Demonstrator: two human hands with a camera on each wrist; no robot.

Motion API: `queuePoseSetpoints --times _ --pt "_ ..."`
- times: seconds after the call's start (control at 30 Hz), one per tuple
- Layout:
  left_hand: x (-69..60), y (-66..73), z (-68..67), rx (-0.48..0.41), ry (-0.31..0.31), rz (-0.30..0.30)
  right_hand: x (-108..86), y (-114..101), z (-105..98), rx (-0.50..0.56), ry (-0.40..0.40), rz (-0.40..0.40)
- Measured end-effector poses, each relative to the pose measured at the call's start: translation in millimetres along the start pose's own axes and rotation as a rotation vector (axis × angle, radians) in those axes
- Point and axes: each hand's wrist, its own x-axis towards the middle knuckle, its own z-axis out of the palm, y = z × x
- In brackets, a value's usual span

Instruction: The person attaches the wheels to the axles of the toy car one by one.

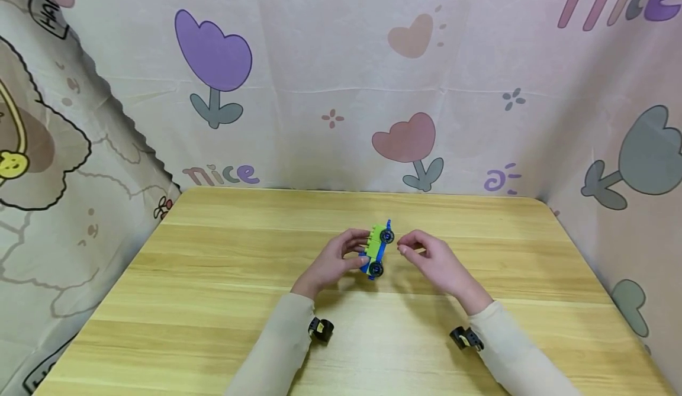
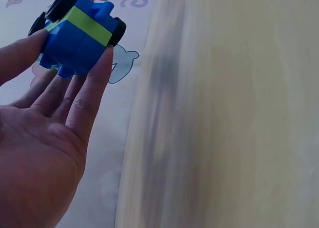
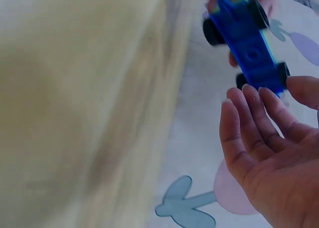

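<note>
My left hand (image 1: 331,260) holds a small building-block toy car (image 1: 375,249) between thumb and fingers, tilted on its side above the table. The car has a lime-green studded body, a blue base and black wheels. In the left wrist view, blue and green blocks at one end of the toy car (image 2: 82,41) show between the thumb and fingers. The right hand (image 1: 438,267) is just right of the car, fingers loosely bent with nothing seen in them. In the right wrist view, the car's blue underside (image 3: 251,54) faces that hand.
The wooden table (image 1: 224,277) stretches under both hands. Behind it hangs a printed cloth (image 1: 314,47) with tulips, hearts and lettering, and more cloth hangs at both sides. A small black camera (image 1: 321,330) sits at the left wrist, another camera (image 1: 466,338) at the right.
</note>
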Motion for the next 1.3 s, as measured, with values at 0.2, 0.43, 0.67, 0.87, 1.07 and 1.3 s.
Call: queuePoseSetpoints --times 0.2,0.43,0.67,0.87,1.07,1.3 --pt "0.0 0.7 -0.3 0.040 -0.029 -0.009 4.9 -3.4 -10.0 0.006 0.076 0.019" --pt "-0.6 1.4 -0.6 0.074 -0.034 -0.053 8.4 -7.5 -9.9 0.025 0.095 0.012" --pt "-0.5 1.2 -1.3 0.094 -0.074 -0.056 8.9 -6.8 -7.7 0.035 0.071 -0.003" --pt "-0.9 4.3 0.9 0.111 -0.099 -0.056 7.9 -3.8 -7.0 0.008 0.031 -0.002" --pt "-0.3 5.1 0.2 0.130 -0.132 -0.048 6.5 0.6 -10.5 -0.018 -0.052 0.007" --pt "0.5 2.5 -1.1 0.133 -0.158 -0.014 6.0 8.3 -12.7 0.012 -0.156 0.000"
